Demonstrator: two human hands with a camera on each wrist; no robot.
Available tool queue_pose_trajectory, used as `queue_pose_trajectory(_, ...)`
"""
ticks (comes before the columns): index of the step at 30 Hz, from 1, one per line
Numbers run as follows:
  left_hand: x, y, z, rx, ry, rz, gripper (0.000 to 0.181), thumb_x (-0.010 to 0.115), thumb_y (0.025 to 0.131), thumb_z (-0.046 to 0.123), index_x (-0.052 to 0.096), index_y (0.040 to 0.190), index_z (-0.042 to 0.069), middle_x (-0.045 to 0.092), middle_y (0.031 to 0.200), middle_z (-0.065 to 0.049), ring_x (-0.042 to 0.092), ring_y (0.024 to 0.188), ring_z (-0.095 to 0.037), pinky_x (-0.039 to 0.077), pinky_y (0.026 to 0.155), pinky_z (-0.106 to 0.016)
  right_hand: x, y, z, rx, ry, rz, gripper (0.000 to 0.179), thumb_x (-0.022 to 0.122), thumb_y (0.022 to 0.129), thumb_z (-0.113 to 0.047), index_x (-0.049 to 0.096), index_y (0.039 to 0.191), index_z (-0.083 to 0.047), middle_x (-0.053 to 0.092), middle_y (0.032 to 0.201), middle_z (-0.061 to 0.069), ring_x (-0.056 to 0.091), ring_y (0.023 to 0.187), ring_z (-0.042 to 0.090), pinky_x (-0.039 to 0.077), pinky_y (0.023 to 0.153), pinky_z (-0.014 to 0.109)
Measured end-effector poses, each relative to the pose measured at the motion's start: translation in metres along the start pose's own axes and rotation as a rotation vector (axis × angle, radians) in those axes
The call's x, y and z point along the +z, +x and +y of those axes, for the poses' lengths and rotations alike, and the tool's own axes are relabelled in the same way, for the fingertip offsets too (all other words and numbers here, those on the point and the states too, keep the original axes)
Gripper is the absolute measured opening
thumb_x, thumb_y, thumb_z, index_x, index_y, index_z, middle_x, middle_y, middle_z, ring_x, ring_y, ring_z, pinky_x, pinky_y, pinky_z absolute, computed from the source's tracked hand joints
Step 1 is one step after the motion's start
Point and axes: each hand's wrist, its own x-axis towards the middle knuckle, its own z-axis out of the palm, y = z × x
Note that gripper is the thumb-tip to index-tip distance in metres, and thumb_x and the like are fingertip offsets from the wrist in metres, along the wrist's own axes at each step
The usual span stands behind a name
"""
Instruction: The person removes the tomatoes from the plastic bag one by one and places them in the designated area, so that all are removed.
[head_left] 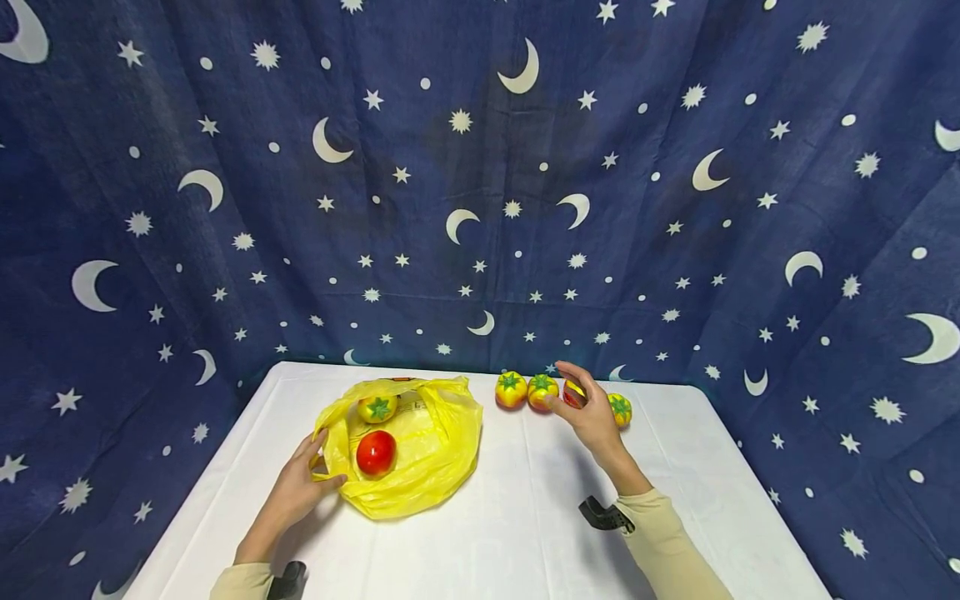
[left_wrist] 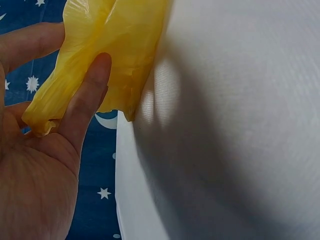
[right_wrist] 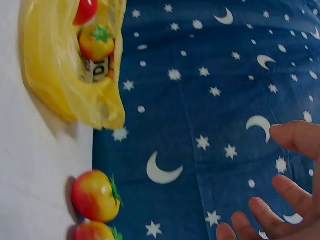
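Note:
A yellow plastic bag (head_left: 450,433) lies spread with its mouth wide on the table. Inside it sit a red tomato (head_left: 376,452) and a yellow-orange tomato (head_left: 377,408) with a green leafy top. My left hand (head_left: 300,483) holds the bag's left rim, thumb on one side of the plastic and fingers on the other in the left wrist view. My right hand (head_left: 592,414) is raised by a row of several tomatoes at the back, fingers spread and apart from the thumb; nothing is in it in the right wrist view. It partly hides one red-yellow tomato (head_left: 574,393).
The row includes a tomato (head_left: 511,390) nearest the bag, another tomato (head_left: 542,392) beside it, and a tomato (head_left: 620,410) right of my hand. A white cloth covers the table (head_left: 517,517). Behind it hangs a dark blue curtain (head_left: 420,250) with moons and stars.

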Motion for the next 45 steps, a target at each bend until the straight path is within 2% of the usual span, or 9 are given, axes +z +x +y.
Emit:
queue_pose_trajectory(4, 0.001, 0.001, 0.001, 0.0, -0.008, -0.002, 0.096, 0.079, 0.081, 0.021, 0.022, 0.154, -0.003, 0.02, 0.159, -0.026, 0.037, 0.138, -0.049, 0.028, 0.115, -0.061, 0.01, -0.003, 0.001, -0.027, -0.012, -0.055, 0.058, 0.072, 0.087, -0.007, 0.049, 0.14, -0.01, 0.047, 0.148, 0.01, 0.038, 0.143, 0.029, 0.027, 0.122, 0.048)
queue_pose_trajectory(8, 0.003, 0.004, 0.001, 0.013, -0.02, 0.003, 0.096, 0.079, 0.08, 0.021, 0.022, 0.154, -0.003, 0.02, 0.159, -0.026, 0.035, 0.139, -0.049, 0.027, 0.115, -0.062, 0.017, -0.005, 0.004, -0.019, -0.019, -0.081, 0.059, 0.075, 0.086, -0.013, 0.051, 0.139, -0.012, 0.048, 0.147, 0.011, 0.044, 0.137, 0.029, 0.032, 0.119, 0.048)
queue_pose_trajectory(11, 0.005, 0.006, 0.0, 0.024, -0.022, 0.008, 0.096, 0.079, 0.079, 0.019, 0.023, 0.154, -0.002, 0.021, 0.159, -0.026, 0.039, 0.137, -0.048, 0.028, 0.115, -0.062, 0.022, -0.006, 0.006, -0.001, -0.017, -0.092, 0.059, 0.076, 0.085, -0.012, 0.051, 0.139, -0.013, 0.049, 0.146, 0.012, 0.047, 0.133, 0.029, 0.036, 0.116, 0.047)
queue_pose_trajectory(16, 0.006, 0.01, 0.002, 0.02, -0.019, 0.005, 0.095, 0.078, 0.079, 0.018, 0.023, 0.154, -0.002, 0.02, 0.16, -0.026, 0.047, 0.131, -0.047, 0.03, 0.114, -0.061, 0.031, -0.008, 0.005, 0.009, -0.033, -0.107, 0.058, 0.075, 0.085, -0.01, 0.053, 0.138, -0.015, 0.05, 0.146, 0.011, 0.05, 0.133, 0.028, 0.042, 0.112, 0.035)
queue_pose_trajectory(23, 0.007, 0.012, 0.005, 0.021, -0.023, 0.002, 0.095, 0.078, 0.08, 0.017, 0.022, 0.154, -0.001, 0.019, 0.16, -0.026, 0.048, 0.131, -0.046, 0.03, 0.114, -0.061, 0.049, -0.01, 0.002, 0.009, -0.019, -0.137, 0.061, 0.077, 0.083, -0.013, 0.052, 0.138, -0.012, 0.047, 0.147, 0.013, 0.047, 0.135, 0.029, 0.035, 0.116, 0.047)
queue_pose_trajectory(30, 0.008, 0.011, 0.007, 0.013, -0.019, -0.002, 0.096, 0.079, 0.079, 0.018, 0.022, 0.154, -0.001, 0.019, 0.16, -0.027, 0.045, 0.133, -0.047, 0.028, 0.114, -0.062, 0.068, -0.011, 0.001, -0.006, 0.053, -0.176, 0.059, 0.077, 0.084, -0.011, 0.053, 0.137, -0.012, 0.052, 0.142, 0.011, 0.051, 0.131, 0.03, 0.038, 0.115, 0.048)
queue_pose_trajectory(36, 0.008, 0.012, 0.008, 0.018, -0.023, 0.003, 0.095, 0.079, 0.079, 0.018, 0.023, 0.154, -0.001, 0.02, 0.159, -0.027, 0.042, 0.135, -0.047, 0.027, 0.115, -0.062, 0.085, -0.009, 0.001, -0.023, 0.088, -0.204, 0.058, 0.075, 0.084, -0.007, 0.052, 0.138, -0.008, 0.05, 0.143, 0.015, 0.047, 0.133, 0.04, 0.041, 0.112, 0.047)
queue_pose_trajectory(45, 0.008, 0.012, 0.009, 0.016, -0.024, 0.003, 0.095, 0.078, 0.079, 0.017, 0.023, 0.154, -0.002, 0.018, 0.16, -0.028, 0.043, 0.134, -0.048, 0.028, 0.115, -0.062, 0.111, -0.013, 0.003, -0.044, 0.134, -0.288, 0.059, 0.073, 0.085, -0.002, 0.05, 0.139, -0.004, 0.047, 0.146, 0.016, 0.047, 0.134, 0.037, 0.041, 0.111, 0.054)
